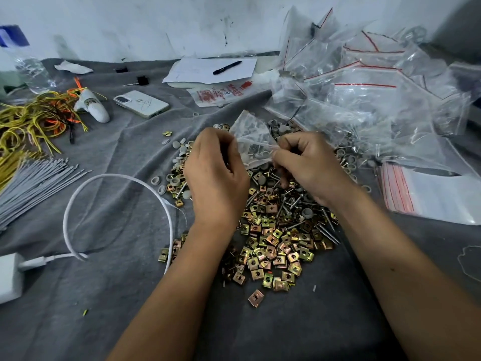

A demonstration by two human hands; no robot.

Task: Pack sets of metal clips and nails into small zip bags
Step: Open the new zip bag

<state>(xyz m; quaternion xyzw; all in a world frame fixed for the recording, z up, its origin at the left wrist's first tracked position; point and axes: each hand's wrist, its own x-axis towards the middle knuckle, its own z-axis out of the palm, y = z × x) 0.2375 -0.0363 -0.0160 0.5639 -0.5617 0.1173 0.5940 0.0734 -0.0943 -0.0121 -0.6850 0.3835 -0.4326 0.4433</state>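
Note:
A small clear zip bag (253, 138) hangs between my two hands above the parts heap, with some grey and metal pieces inside. My left hand (216, 175) pinches its left edge and my right hand (309, 165) pinches its right edge. Below them lies a heap of gold-coloured square metal clips (273, 246) on the grey cloth. Nails (326, 230) are mixed into the heap on its right side. Grey plastic caps and rings (179, 149) are scattered along the heap's far edge.
Filled zip bags (364, 87) are piled at the back right, with a stack of empty red-striped bags (421, 191) to the right. A white cable (117, 178) and charger (9, 277), grey ties (33, 178), yellow wires (31, 118), a phone (141, 103) and paper with a pen (227, 66) lie left and behind.

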